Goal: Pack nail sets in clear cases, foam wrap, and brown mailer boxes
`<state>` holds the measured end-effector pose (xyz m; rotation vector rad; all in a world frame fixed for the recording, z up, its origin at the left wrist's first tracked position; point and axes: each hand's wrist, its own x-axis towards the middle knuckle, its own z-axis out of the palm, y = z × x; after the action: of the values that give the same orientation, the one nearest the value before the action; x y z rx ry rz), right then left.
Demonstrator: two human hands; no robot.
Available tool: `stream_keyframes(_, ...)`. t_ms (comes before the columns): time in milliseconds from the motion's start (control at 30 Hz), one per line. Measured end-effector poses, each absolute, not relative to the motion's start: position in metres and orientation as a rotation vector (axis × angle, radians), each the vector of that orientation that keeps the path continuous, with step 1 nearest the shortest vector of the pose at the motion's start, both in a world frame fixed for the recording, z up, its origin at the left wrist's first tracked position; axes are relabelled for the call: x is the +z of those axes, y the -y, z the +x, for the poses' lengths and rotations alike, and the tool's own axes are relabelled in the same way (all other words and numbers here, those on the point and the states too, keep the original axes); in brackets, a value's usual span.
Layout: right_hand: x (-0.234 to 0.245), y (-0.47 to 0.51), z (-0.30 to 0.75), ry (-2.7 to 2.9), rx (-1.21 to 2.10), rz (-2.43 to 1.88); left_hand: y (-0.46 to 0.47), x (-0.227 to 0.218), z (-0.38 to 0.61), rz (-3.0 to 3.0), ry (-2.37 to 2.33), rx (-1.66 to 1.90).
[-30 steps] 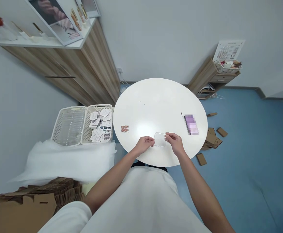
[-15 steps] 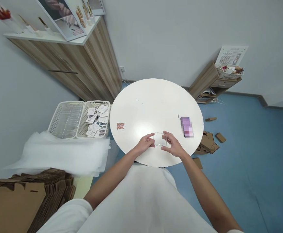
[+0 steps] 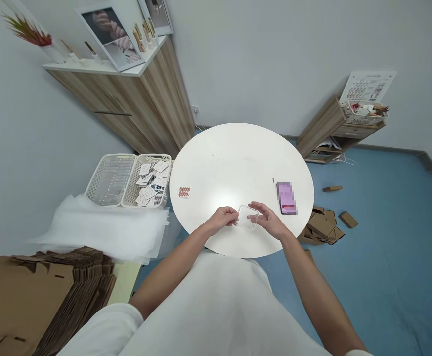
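Observation:
My left hand (image 3: 222,220) pinches the left edge of a clear plastic case (image 3: 244,211), shaped like a shallow rectangular box. The case is tilted just above the near part of the white round table (image 3: 234,168). At its right side is my right hand (image 3: 270,221), fingers spread apart. Some of its fingertips overlap the clear plastic, and whether they touch it I cannot tell. To the left on the table lies a small card of reddish press-on nails (image 3: 184,192). A phone with a purple screen (image 3: 286,198) rests on the right.
Left of the table stand a white basket of small cards (image 3: 151,180) and a basket of clear cases (image 3: 111,178). Nearer are white foam sheets (image 3: 105,227) and stacked flat cardboard (image 3: 30,291). Folded cardboard boxes (image 3: 322,225) lie on the floor at right.
The clear case has turned and tilted between my hands. My right hand's fingers have loosened from its right side, while my left hand keeps its pinch. The camera view has shifted slightly.

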<state>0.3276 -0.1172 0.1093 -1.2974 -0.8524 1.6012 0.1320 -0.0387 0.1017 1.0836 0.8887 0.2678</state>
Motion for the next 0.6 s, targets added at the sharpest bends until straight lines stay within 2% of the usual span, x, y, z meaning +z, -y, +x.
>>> stream_keyframes(167,0.099,0.117,0.321,0.722,1.439,-1.385,0.044,0.099,0.136,1.056,-0.913,0.32)
stream_keyframes(400,0.111,0.109,0.317,0.9,1.493,-1.416,0.037,0.095,0.137,1.13,-0.842,0.266)
stream_keyframes(600,0.102,0.112,0.314,0.674,1.355,-1.482,0.042,0.083,0.138,0.992,-0.879,0.306)
